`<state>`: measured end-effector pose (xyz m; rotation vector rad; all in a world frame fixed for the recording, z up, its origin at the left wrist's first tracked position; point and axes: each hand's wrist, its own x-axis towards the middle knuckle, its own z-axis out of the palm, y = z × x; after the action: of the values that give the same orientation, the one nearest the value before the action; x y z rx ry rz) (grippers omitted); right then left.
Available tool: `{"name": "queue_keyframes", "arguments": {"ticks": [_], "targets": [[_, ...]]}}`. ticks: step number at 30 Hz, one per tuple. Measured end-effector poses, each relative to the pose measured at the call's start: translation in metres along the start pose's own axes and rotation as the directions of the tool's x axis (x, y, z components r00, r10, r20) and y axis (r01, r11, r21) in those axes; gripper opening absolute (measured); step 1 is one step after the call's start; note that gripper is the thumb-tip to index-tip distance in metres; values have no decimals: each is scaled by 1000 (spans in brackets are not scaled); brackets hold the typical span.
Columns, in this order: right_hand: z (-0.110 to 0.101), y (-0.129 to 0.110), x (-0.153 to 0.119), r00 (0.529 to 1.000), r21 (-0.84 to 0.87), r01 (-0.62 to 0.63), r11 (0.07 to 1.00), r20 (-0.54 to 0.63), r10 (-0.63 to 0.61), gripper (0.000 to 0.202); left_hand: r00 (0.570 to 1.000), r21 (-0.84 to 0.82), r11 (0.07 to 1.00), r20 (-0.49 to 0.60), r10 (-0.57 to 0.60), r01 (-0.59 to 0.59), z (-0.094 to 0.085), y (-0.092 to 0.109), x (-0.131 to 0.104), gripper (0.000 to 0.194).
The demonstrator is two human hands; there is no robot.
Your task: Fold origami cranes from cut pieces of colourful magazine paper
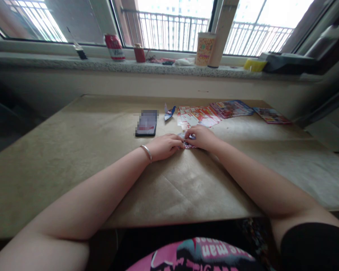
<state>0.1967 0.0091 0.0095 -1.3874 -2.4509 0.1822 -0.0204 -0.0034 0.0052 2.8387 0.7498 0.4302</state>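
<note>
Both my hands meet at a small piece of folded printed paper (190, 146) on the table. My left hand (165, 146), with a silver bangle at its wrist, presses the paper's left side with its fingertips. From the right, my right hand (200, 137) pinches the paper's upper part between thumb and fingers. Much of the paper is hidden under the fingers. Just beyond the hands stands a folded paper crane (170, 112), blue and white. To its left lies a phone (147, 123), its screen blurred.
Colourful printed leaflets (199, 116) and a stack of flyers (232, 108) lie behind my right hand, with another flyer (272, 115) farther right. On the windowsill (93, 64) are a red can (114, 47), a red lighter-like object (139, 53) and a patterned paper cup (205, 49).
</note>
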Motion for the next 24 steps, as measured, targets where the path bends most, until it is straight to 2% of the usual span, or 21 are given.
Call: {"name": "queue_keyframes", "arguments": {"ticks": [3,9,15,24], "targets": [[1,-2,-17,986,15,163,986,-48,-162,13,1000,-7,1000,0,-5,5,0,0,0,29],[-3,-3,-32,953,29,301,953,-40,-299,16,1000,-7,1000,9,-8,8,0,0,0,30],[-5,-5,-33,930,-26,365,930,-26,-366,22,1000,-29,1000,-12,-4,4,1,-1,0,28],[-4,-5,-35,923,-32,381,924,-37,-382,23,1000,24,1000,7,14,-14,1,-2,1,32]]}}
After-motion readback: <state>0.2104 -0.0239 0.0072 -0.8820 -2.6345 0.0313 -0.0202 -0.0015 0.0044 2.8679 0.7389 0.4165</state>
